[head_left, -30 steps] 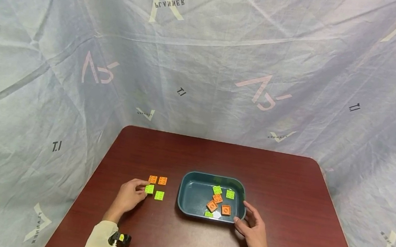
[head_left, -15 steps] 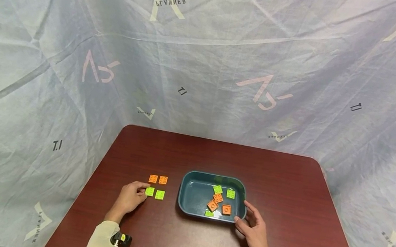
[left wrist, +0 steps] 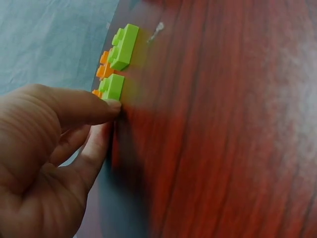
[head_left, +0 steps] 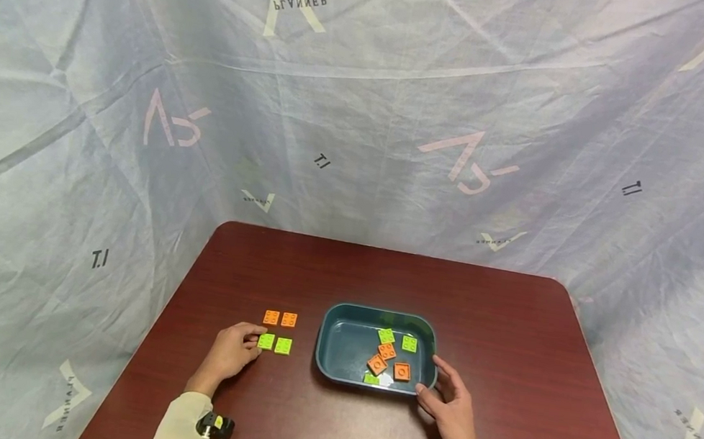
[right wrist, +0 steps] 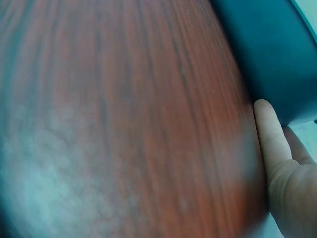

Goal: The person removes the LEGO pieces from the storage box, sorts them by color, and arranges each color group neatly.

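Observation:
On the left of the table, my left hand [head_left: 231, 354] holds a lime-green toy building block [head_left: 265, 341] by its left side, with finger and thumb at its edges. In the left wrist view a fingertip [left wrist: 113, 104] lies against that block [left wrist: 116, 87]. Another green block [head_left: 283, 346] sits just right of it, and two orange blocks [head_left: 280, 318] lie in a row behind. My right hand [head_left: 452, 412] grips the near right corner of a dark teal tray [head_left: 334, 377], thumb in front and fingers along the side. The right wrist view shows the tray's outer wall [right wrist: 272, 54].
Inside the tray are several loose blocks, green ones [head_left: 409, 344] and orange ones [head_left: 402, 372], some upside down. The dark red wooden table [head_left: 486, 300] has rounded far corners. Grey printed cloth [head_left: 361, 141] hangs behind and beside it.
My left hand has brought the green block slightly nearer to me, down into line beside the other green block. The right hand and the tray stay where they were.

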Demonstrator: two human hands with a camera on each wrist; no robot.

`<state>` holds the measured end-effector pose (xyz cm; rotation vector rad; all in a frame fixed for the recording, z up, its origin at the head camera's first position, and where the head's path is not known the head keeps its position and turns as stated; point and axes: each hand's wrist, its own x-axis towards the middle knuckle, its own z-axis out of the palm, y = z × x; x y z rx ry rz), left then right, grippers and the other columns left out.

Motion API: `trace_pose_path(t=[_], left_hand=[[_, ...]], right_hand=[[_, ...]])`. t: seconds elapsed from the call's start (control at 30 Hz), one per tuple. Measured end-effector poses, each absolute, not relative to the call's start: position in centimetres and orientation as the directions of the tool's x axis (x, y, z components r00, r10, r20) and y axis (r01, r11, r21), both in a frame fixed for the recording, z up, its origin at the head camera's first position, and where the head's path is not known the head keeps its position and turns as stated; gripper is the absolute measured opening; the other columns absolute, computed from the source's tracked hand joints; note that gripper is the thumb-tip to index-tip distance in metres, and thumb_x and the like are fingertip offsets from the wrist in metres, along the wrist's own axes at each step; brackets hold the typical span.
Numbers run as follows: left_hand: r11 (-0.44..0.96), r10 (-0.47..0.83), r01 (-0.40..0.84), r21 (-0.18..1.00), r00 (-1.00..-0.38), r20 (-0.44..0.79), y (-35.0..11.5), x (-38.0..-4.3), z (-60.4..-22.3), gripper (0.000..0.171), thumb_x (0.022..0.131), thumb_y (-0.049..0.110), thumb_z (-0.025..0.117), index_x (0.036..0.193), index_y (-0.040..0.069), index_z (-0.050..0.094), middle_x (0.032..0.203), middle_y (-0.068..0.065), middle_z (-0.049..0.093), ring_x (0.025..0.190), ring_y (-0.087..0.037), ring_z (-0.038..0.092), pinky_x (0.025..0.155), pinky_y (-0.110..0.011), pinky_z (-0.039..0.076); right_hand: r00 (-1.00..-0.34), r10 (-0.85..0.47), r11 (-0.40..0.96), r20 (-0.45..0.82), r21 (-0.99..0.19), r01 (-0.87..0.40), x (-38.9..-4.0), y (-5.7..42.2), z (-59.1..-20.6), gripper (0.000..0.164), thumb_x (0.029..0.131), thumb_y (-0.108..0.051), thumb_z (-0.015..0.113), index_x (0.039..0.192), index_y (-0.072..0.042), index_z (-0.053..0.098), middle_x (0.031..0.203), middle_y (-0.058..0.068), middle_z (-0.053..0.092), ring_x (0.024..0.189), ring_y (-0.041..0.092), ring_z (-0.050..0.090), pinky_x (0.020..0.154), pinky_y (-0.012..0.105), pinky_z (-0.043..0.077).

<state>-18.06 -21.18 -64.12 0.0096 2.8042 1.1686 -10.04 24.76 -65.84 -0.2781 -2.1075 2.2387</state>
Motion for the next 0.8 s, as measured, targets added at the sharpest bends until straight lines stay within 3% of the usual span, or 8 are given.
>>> trace_pose_path(t=[0.33, 0.63, 0.8], left_hand=[[0.679, 0.042, -0.022, 0.734, -0.997, -0.070, -20.6, -17.9, -63.0, 0.050, 0.090, 0.006, 0.082, 0.138, 0.010, 0.070, 0.133, -0.013, 0.065, 0.113, -0.026, 0.070, 0.088, -0.036, 0.064], [0.638, 0.046, 0.037, 0.769, -0.999, 0.010, -19.3, -18.2, -60.9, 0.044, 0.096, 0.017, 0.079, 0.139, 0.012, 0.069, 0.138, -0.011, 0.064, 0.122, -0.030, 0.068, 0.093, -0.039, 0.063], [0.603, 0.086, 0.119, 0.788, -0.993, 0.084, -17.6, -18.4, -59.6, 0.039, 0.097, 0.017, 0.078, 0.136, 0.013, 0.071, 0.136, -0.009, 0.065, 0.116, -0.031, 0.072, 0.091, -0.038, 0.064]], right_hand=[[-0.982, 0.161, -0.062, -0.097, -0.994, 0.088, -10.0, 24.8, -65.7, 0.075, 0.089, 0.001, 0.082, 0.156, -0.008, 0.050, 0.142, 0.029, 0.058, 0.104, 0.014, 0.074, 0.079, 0.029, 0.065], [-0.981, 0.169, -0.065, -0.096, -0.994, 0.086, -10.0, 24.8, -65.6, 0.075, 0.088, 0.002, 0.082, 0.155, -0.008, 0.051, 0.140, 0.029, 0.058, 0.104, 0.018, 0.074, 0.078, 0.029, 0.065], [-0.981, 0.168, -0.064, -0.098, -0.994, 0.088, -10.0, 24.8, -65.7, 0.074, 0.088, 0.002, 0.082, 0.155, -0.008, 0.051, 0.140, 0.028, 0.058, 0.104, 0.018, 0.074, 0.079, 0.030, 0.065]])
